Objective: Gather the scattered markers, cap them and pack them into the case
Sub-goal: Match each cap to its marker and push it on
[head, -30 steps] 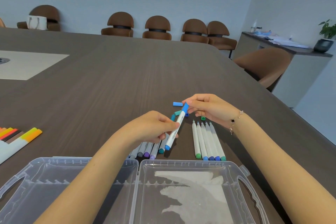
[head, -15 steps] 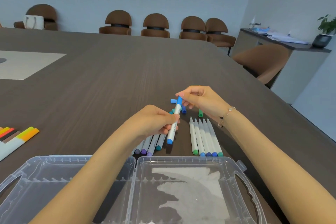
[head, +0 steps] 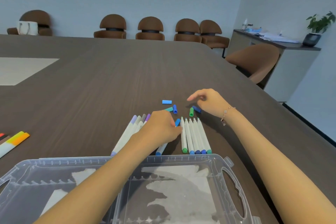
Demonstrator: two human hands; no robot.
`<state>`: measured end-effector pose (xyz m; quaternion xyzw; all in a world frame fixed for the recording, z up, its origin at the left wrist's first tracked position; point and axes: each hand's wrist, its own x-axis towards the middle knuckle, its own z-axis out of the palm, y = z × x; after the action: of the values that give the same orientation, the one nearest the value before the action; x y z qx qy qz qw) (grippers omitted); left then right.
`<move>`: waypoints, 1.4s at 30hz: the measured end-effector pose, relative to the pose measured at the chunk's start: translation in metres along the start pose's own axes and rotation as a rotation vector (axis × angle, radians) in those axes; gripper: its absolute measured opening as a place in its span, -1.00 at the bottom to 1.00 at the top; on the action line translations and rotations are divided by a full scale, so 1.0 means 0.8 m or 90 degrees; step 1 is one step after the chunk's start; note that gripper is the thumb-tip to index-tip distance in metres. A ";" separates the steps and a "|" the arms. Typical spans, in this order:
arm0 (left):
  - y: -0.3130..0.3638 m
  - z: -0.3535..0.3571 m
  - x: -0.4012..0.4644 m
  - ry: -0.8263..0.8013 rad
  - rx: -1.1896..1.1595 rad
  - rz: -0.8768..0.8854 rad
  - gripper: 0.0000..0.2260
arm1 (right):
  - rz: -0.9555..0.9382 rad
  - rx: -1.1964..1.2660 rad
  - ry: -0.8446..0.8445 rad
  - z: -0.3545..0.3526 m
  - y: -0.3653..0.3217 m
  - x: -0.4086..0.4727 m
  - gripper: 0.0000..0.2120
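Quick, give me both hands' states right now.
Left hand: holding the blue marker down on the table.
Right hand: open, holding nothing, above the loose caps.

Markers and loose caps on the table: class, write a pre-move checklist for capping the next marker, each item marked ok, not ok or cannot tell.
1. Right hand free to pick a cap: ok, it hovers, holding nothing.
2. Loose caps within reach: ok, green cap and dark blue cap lie just below that hand.
3. Row of five uncapped markers lined up, tips away from the person: ok.
4. Blue marker capped and set down: ok, left hand rests on it.
5. Case open: ok.
6. A cap for every marker: cannot tell.
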<state>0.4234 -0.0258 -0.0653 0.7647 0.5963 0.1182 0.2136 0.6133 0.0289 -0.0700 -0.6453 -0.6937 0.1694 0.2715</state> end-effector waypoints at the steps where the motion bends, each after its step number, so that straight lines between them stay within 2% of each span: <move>1: 0.005 0.004 0.004 -0.018 0.006 0.002 -0.72 | -0.018 -0.012 -0.038 -0.002 0.000 -0.002 -0.67; 5: 0.019 0.010 0.016 -0.062 0.058 -0.007 -0.79 | -0.064 -0.061 -0.142 -0.005 0.001 -0.010 -0.70; 12: 0.025 -0.011 0.010 -0.104 0.205 -0.023 -0.75 | -0.112 -0.128 -0.128 0.001 0.010 -0.002 -0.80; 18: 0.016 -0.009 0.002 -0.025 0.245 -0.011 -0.84 | -0.116 -0.120 -0.118 0.005 0.011 0.001 -0.83; 21: 0.013 -0.006 0.000 0.015 0.202 -0.007 -0.82 | -0.088 -0.036 -0.073 0.005 0.011 0.002 -0.86; 24: 0.000 -0.014 0.000 0.042 0.051 -0.028 -0.75 | -0.069 0.099 -0.038 -0.004 0.003 -0.002 -0.87; 27: -0.016 -0.035 -0.008 -0.019 -0.136 -0.048 -0.73 | -0.069 0.216 -0.081 -0.013 -0.010 -0.008 -0.90; 29: -0.028 -0.043 -0.016 -0.071 -0.192 -0.045 -0.73 | -0.078 0.241 -0.129 -0.013 -0.018 -0.011 -0.90; 33: -0.039 -0.041 -0.024 -0.113 -0.239 -0.060 -0.78 | -0.098 0.256 -0.181 -0.007 -0.027 -0.015 -0.84; 42: -0.034 -0.049 -0.026 -0.134 -0.239 -0.069 -0.74 | -0.131 0.222 -0.201 0.002 -0.039 -0.017 -0.82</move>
<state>0.3772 -0.0329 -0.0417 0.6865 0.5786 0.1351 0.4192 0.5874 0.0124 -0.0555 -0.4802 -0.7500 0.3562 0.2829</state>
